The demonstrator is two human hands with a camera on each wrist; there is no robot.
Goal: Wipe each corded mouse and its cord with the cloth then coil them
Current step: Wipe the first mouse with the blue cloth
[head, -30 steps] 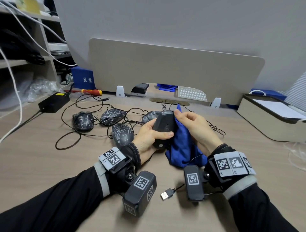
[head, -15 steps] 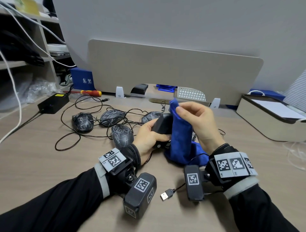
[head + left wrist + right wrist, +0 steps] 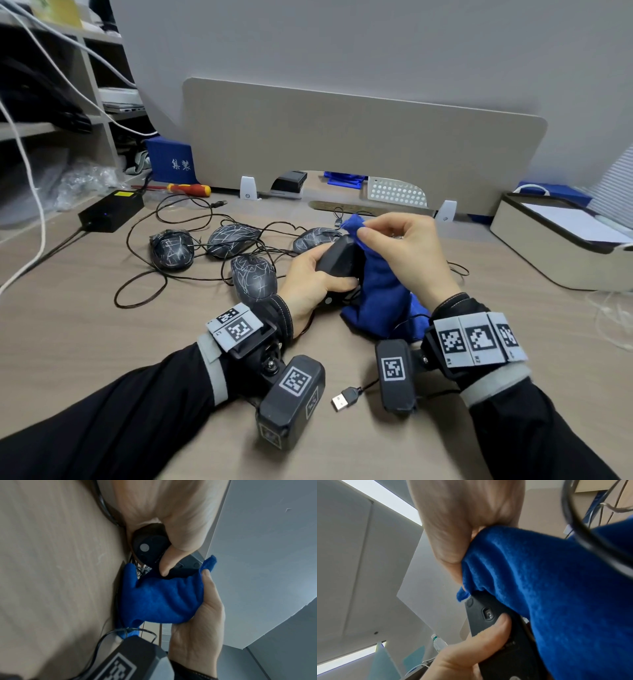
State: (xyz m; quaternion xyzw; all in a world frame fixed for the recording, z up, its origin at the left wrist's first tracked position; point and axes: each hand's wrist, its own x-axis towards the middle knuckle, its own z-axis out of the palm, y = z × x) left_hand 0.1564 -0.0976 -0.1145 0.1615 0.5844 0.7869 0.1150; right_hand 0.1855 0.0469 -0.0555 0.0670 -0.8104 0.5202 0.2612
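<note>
Far left edge of the desk (image 3: 85, 342): black power brick (image 3: 110, 211) with a yellow label, a red-and-yellow screwdriver (image 3: 186, 188) behind it toward the back edge.

Left-centre: four patterned mice (image 3: 253, 278) in a cluster, their thin black cords (image 3: 144, 298) looped and tangled across the desk surface between and around them.

Centre, above the desk: left hand (image 3: 308, 284) grips a plain black mouse (image 3: 337, 262), fingers wrapped over its top, thumb pressed along the underside; left wrist view shows the underside facing the camera, thumb tip beside the sensor window. Mouse is raised off the desk, tilted nose-up.

Just right of it: blue cloth (image 3: 380, 301) touches the mouse's right side and hangs down; whether its lower folds reach the desk, cannot tell. Right hand (image 3: 404, 253) pinches the cloth's top corner between thumb and forefinger, remaining fingers curled.

Near front edge, between the wrists: a USB plug (image 3: 342, 400) lies on the desk.

Right edge: beige box (image 3: 555, 260) with a dark rim.
</note>
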